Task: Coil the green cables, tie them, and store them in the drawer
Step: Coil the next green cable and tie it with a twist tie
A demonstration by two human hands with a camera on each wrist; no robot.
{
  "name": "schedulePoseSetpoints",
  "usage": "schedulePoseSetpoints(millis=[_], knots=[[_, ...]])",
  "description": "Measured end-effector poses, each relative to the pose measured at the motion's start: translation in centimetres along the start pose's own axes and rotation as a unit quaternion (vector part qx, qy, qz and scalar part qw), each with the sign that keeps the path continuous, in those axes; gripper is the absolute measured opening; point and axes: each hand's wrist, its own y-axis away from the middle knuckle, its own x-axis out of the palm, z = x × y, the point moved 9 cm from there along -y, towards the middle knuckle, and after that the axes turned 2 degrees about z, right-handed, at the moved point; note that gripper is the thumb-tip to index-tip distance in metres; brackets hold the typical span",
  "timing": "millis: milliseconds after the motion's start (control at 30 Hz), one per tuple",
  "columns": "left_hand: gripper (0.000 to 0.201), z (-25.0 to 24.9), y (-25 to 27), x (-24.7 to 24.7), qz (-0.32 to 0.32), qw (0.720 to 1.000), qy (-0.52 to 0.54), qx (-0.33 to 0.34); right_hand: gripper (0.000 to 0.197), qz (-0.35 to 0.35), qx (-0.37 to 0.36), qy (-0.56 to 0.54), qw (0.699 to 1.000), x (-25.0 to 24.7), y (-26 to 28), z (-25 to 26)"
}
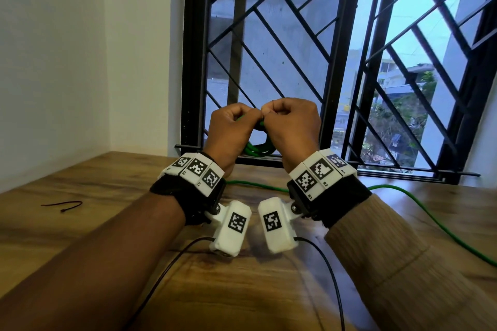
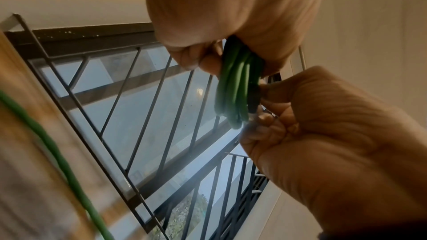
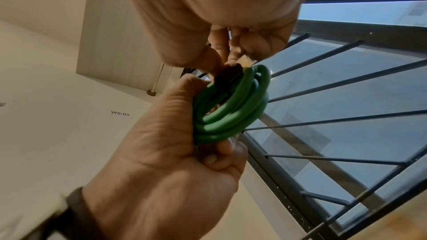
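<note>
A green cable coil (image 3: 231, 105) is held up in the air in front of the window (image 1: 295, 35), above the far edge of the wooden table (image 1: 107, 223). Several loops are gathered together, and a dark plug end (image 3: 227, 77) with a pale tip is seen at the top of the bundle. The coil is gripped by the left hand (image 1: 231, 129), whose fingers are curled round the loops. The plug end is pinched by the right hand (image 1: 291, 123) between thumb and fingertips, the other fingers being clenched. The two hands are brought knuckle to knuckle.

No tie can be made out round the coil, though part of it is hidden in the palm. A second green cable (image 1: 430, 220) is left lying loose across the table on the right side, running under the wrists. A thin dark tie (image 1: 63, 205) is seen lying well apart on the left of the table, untouched.

The task is judged to be at an early stage: one cable is coiled or nearly so, but its tying is apparently not yet done, the other cable is still to be coiled, and nothing has been stored. No drawer is shown in any view.
</note>
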Motion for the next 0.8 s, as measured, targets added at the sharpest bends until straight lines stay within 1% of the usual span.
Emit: schedulePoseSetpoints(millis=[133, 233, 500, 600, 700, 800], knots=[[0.014, 0.1, -0.1, -0.6, -0.019, 1.0, 0.007, -0.004, 0.021, 0.026, -0.025, -0.007, 0.999, 0.7, -0.2, 0.1], [0.017, 0.2, -0.4, -1.1, -0.034, 0.999, 0.015, -0.002, 0.019, 0.031, -0.029, -0.029, 0.999, 0.9, -0.3, 0.0], [0.011, 0.5, -0.8, -1.9, -0.057, 0.998, 0.023, 0.014, 0.018, -0.007, -0.016, -0.083, 0.996, 0.5, 0.0, -0.3], [0.009, 0.5, -0.8, -1.9, -0.061, 0.998, 0.029, 0.016, 0.014, 0.015, -0.008, -0.115, 0.993, 0.5, 0.0, -0.2], [0.009, 0.4, -0.9, -1.9, -0.062, 0.997, 0.033, 0.02, 0.009, 0.03, -0.005, -0.115, 0.993, 0.7, -0.1, -0.3], [0.008, 0.3, -0.9, -2.0, -0.063, 0.997, 0.043, 0.024, 0.006, 0.038, -0.018, -0.111, 0.993, 1.0, -0.1, -0.2]])
